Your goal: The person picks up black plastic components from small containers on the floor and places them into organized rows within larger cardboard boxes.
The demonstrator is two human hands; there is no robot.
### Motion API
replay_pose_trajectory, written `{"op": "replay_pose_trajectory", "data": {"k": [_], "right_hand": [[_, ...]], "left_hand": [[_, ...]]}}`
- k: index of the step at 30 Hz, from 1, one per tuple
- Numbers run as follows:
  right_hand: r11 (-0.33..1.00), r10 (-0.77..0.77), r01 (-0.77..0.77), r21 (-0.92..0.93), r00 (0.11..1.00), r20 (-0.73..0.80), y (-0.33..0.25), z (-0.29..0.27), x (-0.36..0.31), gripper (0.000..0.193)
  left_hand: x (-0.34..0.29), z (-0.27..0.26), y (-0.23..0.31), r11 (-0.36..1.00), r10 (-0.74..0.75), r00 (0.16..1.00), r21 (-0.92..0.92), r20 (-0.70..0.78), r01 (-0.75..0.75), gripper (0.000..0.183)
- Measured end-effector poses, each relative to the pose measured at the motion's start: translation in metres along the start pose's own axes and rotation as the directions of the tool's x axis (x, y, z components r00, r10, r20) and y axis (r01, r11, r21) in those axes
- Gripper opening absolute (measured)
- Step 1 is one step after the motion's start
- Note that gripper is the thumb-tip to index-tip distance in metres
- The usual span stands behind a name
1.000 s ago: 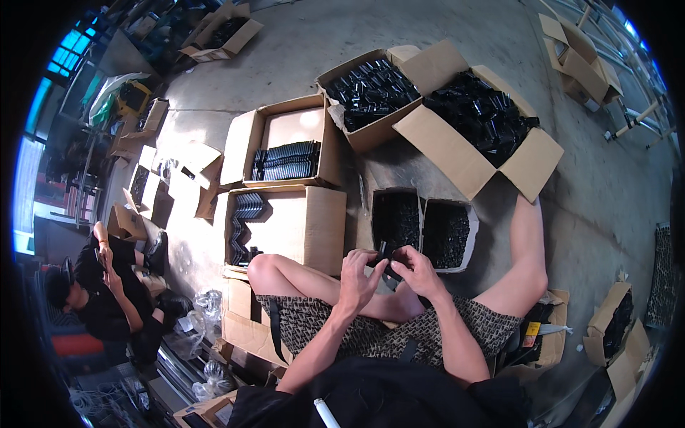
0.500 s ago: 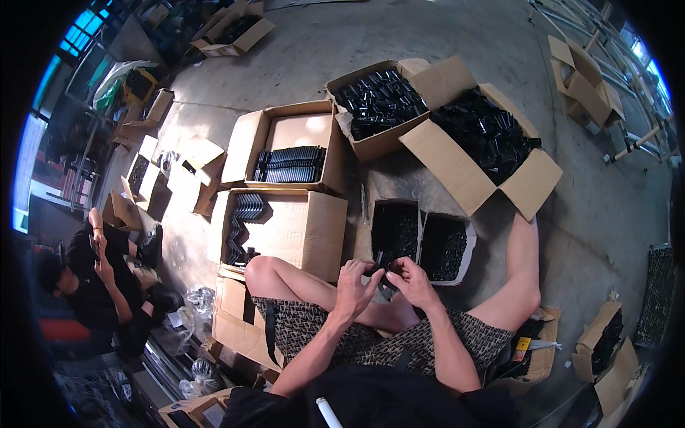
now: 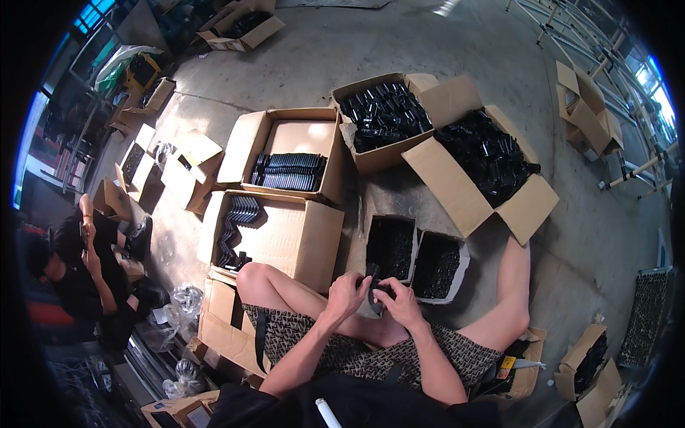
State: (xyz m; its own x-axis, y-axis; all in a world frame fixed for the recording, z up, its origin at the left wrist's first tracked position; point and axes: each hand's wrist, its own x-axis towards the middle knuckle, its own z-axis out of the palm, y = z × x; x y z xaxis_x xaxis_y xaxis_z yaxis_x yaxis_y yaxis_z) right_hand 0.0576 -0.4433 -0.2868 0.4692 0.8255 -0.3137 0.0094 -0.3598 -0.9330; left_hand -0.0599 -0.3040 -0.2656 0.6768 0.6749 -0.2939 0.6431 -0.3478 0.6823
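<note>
Between my two hands, above my lap, is a small black part (image 3: 374, 285), probably plastic; its exact kind is hard to make out. My left hand (image 3: 347, 294) grips it from one side, fingers closed. My right hand (image 3: 399, 299) pinches it from the other side. Just beyond them are two small open boxes of tiny black pieces, a left box (image 3: 414, 250) and a right box (image 3: 464, 265). Farther off, a carton (image 3: 385, 158) and a wide-flapped carton (image 3: 446, 192) are heaped with glossy black parts.
At left, an upper carton (image 3: 239, 153) and a lower carton (image 3: 317, 239) hold black parts stacked in rows. Another person (image 3: 85, 264) sits at far left. Plastic-wrapped bundles (image 3: 184, 307) lie nearby. Metal tube frames (image 3: 606, 78) stand at far right.
My hands have turned the black part so it points more upright, still held between both. The whole view has shifted slightly.
</note>
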Motion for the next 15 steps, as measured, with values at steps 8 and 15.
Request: {"op": "replay_pose_trajectory", "data": {"k": [8, 15], "right_hand": [[0.994, 0.059, -0.066, -0.091, 0.996, -0.072, -0.007, -0.015, 0.0, 0.023], [0.986, 0.166, -0.166, 0.01, 0.981, -0.104, -0.006, -0.014, 0.004, 0.027]], "left_hand": [[0.149, -0.089, -0.022, 0.995, -0.012, 0.949, 0.093, -0.314, 0.043, 0.025], [0.296, -0.101, -0.085, 0.882, 0.036, 0.948, 0.456, -0.316, 0.118, 0.027]]}}
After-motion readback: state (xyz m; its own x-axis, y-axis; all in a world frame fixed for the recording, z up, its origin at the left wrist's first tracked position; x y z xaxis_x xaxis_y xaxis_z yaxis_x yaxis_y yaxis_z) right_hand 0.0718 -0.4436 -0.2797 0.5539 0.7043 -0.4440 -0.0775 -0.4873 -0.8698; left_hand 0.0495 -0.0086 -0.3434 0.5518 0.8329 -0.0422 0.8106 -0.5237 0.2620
